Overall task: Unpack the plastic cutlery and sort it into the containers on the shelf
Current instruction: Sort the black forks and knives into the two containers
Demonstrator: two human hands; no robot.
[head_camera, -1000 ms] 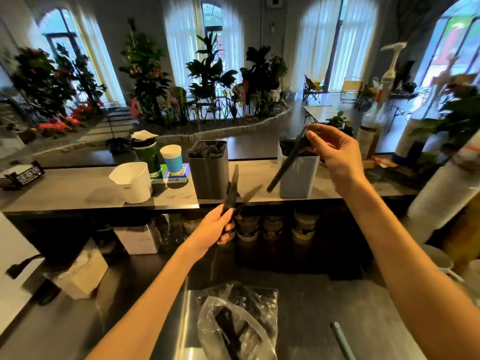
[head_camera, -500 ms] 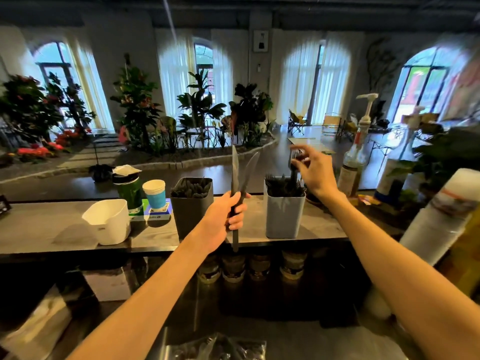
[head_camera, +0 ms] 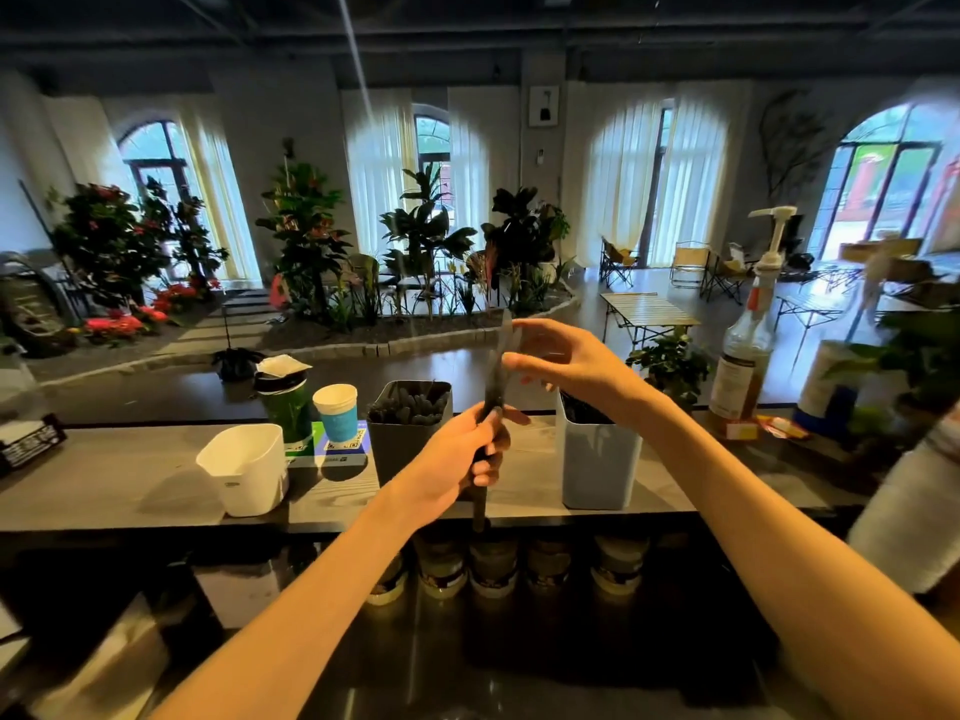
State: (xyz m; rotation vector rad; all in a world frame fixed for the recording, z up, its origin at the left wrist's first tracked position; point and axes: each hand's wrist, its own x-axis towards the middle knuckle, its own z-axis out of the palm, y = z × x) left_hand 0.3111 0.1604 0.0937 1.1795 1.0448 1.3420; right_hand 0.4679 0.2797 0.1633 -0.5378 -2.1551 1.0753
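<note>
Standing on the shelf (head_camera: 130, 480) from the left are a white tub (head_camera: 247, 475), a dark container (head_camera: 410, 428) full of cutlery and a pale container (head_camera: 597, 459). The left hand (head_camera: 457, 459) is clenched around upright black knives (head_camera: 493, 387) between the two containers. The right hand (head_camera: 566, 361), fingers spread apart, touches the blade tips.

Shelf (head_camera: 130, 491) matt grey woodgrain; white container (head_camera: 247, 475) smooth plastic; syrup bottle (head_camera: 740, 366) glossy, clear; knives (head_camera: 493, 387) dark plastic.
</note>
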